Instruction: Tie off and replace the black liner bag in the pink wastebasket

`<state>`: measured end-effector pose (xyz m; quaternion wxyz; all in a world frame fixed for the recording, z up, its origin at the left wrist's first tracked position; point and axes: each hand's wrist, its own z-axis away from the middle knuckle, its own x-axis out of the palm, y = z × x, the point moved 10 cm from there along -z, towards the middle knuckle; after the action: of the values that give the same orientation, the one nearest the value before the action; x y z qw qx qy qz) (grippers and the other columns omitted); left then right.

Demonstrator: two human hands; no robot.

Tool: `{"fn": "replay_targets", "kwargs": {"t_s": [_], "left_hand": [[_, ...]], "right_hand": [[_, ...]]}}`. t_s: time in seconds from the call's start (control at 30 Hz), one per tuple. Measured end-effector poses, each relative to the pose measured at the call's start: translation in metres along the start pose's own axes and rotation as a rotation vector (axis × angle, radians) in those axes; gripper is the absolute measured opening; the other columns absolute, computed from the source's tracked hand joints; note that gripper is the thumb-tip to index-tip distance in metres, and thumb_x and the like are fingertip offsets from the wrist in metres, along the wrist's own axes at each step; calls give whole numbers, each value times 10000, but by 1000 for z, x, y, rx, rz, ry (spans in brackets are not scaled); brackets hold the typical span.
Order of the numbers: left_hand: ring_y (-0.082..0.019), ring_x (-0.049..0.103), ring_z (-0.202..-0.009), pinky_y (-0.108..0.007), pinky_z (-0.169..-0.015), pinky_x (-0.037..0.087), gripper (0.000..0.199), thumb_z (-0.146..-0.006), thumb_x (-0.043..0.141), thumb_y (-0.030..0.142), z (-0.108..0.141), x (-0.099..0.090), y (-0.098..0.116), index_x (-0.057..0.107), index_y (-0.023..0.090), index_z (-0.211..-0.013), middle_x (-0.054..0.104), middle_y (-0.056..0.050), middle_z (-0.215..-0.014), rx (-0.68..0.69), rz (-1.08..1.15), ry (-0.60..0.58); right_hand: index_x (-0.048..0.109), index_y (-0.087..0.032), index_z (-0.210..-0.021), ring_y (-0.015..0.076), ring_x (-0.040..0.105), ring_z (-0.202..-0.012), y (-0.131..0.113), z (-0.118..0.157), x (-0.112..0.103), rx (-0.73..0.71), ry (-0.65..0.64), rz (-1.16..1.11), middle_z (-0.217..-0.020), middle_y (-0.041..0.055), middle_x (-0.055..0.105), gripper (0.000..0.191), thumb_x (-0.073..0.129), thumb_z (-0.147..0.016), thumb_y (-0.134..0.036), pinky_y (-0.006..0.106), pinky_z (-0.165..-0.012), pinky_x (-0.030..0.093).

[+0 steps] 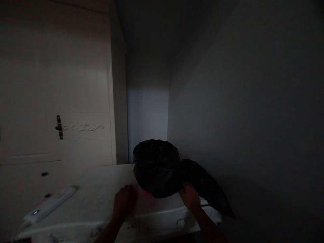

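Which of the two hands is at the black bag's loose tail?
The right hand, where the tail meets the black bag's rounded part; the left hand sits left of that, nearer the white power strip.

crinkled, faintly glossy plastic bag (157,168), smooth matt wall (240,108), door handle (59,127) perhaps metal

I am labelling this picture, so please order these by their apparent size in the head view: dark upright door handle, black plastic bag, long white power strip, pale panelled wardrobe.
Largest first:
1. Wardrobe
2. Black bag
3. Power strip
4. Door handle
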<state>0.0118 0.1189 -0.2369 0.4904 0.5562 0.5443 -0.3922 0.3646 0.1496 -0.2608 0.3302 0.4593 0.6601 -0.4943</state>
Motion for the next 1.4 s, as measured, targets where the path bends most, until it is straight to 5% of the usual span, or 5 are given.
{"fn": "replay_targets", "kwargs": {"t_s": [1.4], "left_hand": [[-271,655,-1085,-378,-858,455,315,-981,393,284,0,1,-3,658,166,-1104,691,-157,-1189,-4,7,12]], "right_hand": [[671,-144,-1332,271,619,-1275,1,-2,5,-34,30,35,-1348,157,681,455,397,-993,-277,356,-1104,431]]}}
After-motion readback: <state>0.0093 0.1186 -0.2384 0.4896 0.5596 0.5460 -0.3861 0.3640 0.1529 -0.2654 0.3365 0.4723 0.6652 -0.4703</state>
